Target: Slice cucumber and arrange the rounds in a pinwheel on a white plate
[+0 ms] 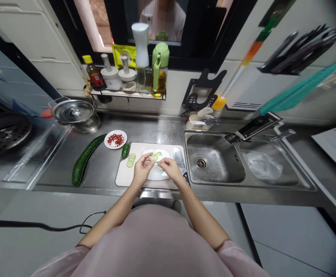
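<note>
Over a white plate point(155, 176) on the cutting board point(122, 177), my left hand point(142, 168) pinches a pale cucumber slice point(153, 158). My right hand point(171, 169) is just to the right, its thumb and fingertips closed together above the plate; whatever is between them is too small to make out. A few green-edged cucumber slices point(158, 154) lie at the plate's far side. Left of the plate, overlapping cucumber slices point(131, 160) rest on the board. A cleaver point(180, 159) lies along the board's right edge, its black handle toward me.
A cut cucumber end point(125, 151) sits beside the board, near a small plate point(107, 143) of chopped red pieces. Farther left are a whole cucumber point(85, 163) and a lidded steel pot point(80, 117). The sink point(214, 169) adjoins on the right. Seasoning bottles point(127, 77) stand on a rack behind.
</note>
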### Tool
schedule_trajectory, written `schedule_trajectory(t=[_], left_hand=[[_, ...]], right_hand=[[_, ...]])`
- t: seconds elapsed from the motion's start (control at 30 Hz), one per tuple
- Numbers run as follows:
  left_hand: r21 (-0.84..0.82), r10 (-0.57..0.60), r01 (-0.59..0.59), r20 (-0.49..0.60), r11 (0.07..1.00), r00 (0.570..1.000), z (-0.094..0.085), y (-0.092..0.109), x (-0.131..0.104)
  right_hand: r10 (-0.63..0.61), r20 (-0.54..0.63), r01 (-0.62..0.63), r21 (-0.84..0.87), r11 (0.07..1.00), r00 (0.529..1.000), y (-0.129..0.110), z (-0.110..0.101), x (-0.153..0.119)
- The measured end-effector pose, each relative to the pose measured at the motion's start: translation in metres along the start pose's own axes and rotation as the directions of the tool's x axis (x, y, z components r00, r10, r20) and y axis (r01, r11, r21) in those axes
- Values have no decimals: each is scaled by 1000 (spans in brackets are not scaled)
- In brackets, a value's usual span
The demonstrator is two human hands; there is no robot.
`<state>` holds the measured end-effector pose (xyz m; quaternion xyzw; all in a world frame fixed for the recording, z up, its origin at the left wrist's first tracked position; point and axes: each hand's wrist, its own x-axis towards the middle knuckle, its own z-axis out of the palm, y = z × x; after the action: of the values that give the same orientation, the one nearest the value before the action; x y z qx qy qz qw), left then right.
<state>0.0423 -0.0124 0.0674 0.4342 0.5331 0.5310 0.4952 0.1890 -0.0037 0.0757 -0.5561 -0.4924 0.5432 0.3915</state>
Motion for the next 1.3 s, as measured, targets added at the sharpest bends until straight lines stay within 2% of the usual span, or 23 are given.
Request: schedule_trajectory(t=[0.17,0.3,0.43,0.63,0.8,1.1,1.3], left_hand=[[-50,-43,44,24,998,999,9,-7,4],[-3,-64,64,45,998,997,18,-21,10],[151,-103,93,57,984,993,25,-39,19],[446,-196,135,92,884,976,31,-58,30],[559,-219,116,120,821,968,35,-60,31],[761,-285,95,121,641,951,43,-55,28],[822,-289,58,132,566,948,46,-57,29]], right_hand=[[27,43,-23,-94,995,999,9,-15,14],[103,85,-85,-195,977,991,17,-30,27],[179,98,-136,-337,931,979,25,-43,43],[310,117,-219,-482,848,944,41,-54,64],[365,63,-255,-608,752,929,46,-55,66],[318,-31,-212,-806,553,948,38,-52,66],[324,-43,-208,-845,493,945,38,-50,69]])
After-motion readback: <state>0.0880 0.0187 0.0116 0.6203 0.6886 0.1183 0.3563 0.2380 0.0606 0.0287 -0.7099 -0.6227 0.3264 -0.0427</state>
